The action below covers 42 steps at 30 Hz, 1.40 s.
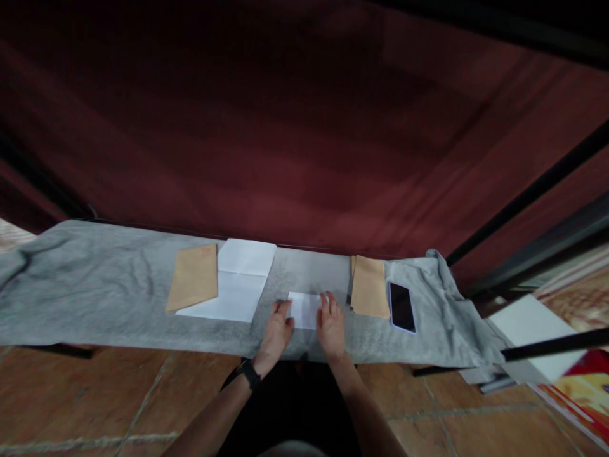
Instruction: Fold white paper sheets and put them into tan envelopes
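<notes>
A small white folded paper [304,310] lies on the grey cloth, between my two hands. My left hand [278,330], with a dark watch on its wrist, touches the paper's left edge, its fingers bent and close together. On the right edge rests my right hand [330,324], its fingers lying flat and slightly apart. Left of them a brown envelope [194,277] overlaps larger white sheets with a crease [238,295]. Several brown envelopes [370,287] are stacked to the right.
A phone [402,308] with a dark screen lies right of the envelope stack. The grey cloth [109,285] covers a long narrow surface. Behind it hangs dark red fabric [304,158]. Black bars slant at the right, near a white board [533,330].
</notes>
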Tool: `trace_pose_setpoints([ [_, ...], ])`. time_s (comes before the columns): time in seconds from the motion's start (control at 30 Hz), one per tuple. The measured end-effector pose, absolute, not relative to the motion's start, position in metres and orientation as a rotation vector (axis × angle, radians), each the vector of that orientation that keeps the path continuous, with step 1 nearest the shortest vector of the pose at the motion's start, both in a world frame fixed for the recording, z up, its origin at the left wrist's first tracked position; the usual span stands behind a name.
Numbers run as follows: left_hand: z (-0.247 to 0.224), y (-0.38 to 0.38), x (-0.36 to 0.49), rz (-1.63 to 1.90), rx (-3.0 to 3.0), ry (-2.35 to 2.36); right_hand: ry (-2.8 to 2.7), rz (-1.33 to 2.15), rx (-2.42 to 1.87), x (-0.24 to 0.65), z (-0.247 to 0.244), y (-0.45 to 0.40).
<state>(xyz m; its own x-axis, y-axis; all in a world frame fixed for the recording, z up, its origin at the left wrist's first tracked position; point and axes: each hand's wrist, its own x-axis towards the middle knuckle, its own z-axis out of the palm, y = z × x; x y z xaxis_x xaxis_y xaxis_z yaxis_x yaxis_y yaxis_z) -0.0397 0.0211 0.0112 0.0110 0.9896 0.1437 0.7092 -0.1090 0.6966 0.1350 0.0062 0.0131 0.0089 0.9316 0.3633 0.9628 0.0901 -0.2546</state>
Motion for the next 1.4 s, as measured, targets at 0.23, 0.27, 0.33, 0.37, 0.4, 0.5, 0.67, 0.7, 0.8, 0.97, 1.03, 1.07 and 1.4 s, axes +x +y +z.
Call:
trace_pose_setpoints([
  [0.23, 0.023, 0.002, -0.034, 0.720, 2.195, 1.846, -2.149, -0.094, -1.722, 0.121, -0.003, -0.023],
  [0.27, 0.025, 0.001, -0.029, 0.695, 2.262, 1.839, -2.157, -0.103, -1.725, 0.121, -0.004, -0.024],
  [0.33, 0.024, 0.001, -0.019, 0.640, 2.389, 1.743, -2.173, -0.116, -1.713, 0.123, -0.006, -0.025],
  [0.37, 0.022, 0.002, -0.013, 0.606, 2.440, 1.674, -2.178, -0.123, -1.700, 0.124, -0.008, -0.025],
  [0.4, 0.019, 0.004, -0.008, 0.569, 2.481, 1.616, -2.181, -0.129, -1.683, 0.124, -0.009, -0.024],
  [0.5, 0.010, 0.012, 0.001, 0.478, 2.524, 1.587, -2.183, -0.149, -1.640, 0.125, -0.012, -0.025],
  [0.67, 0.003, 0.021, -0.007, 0.430, 2.566, 1.669, -2.126, -0.180, -1.714, 0.123, -0.011, -0.031],
  [0.7, 0.003, 0.021, -0.010, 0.431, 2.575, 1.683, -2.110, -0.180, -1.735, 0.124, -0.010, -0.033],
  [0.8, 0.005, 0.020, -0.014, 0.440, 2.577, 1.719, -2.074, -0.177, -1.783, 0.128, -0.009, -0.039],
  [0.97, 0.009, 0.018, -0.014, 0.426, 2.534, 1.740, -2.066, -0.167, -1.804, 0.141, -0.011, -0.051],
  [1.03, 0.011, 0.018, -0.014, 0.423, 2.522, 1.733, -2.066, -0.164, -1.803, 0.147, -0.013, -0.055],
  [1.07, 0.012, 0.017, -0.014, 0.421, 2.518, 1.729, -2.066, -0.163, -1.803, 0.150, -0.014, -0.058],
  [1.4, 0.013, 0.016, -0.014, 0.413, 2.525, 1.698, -1.965, -0.051, -1.735, 0.161, -0.004, -0.052],
])
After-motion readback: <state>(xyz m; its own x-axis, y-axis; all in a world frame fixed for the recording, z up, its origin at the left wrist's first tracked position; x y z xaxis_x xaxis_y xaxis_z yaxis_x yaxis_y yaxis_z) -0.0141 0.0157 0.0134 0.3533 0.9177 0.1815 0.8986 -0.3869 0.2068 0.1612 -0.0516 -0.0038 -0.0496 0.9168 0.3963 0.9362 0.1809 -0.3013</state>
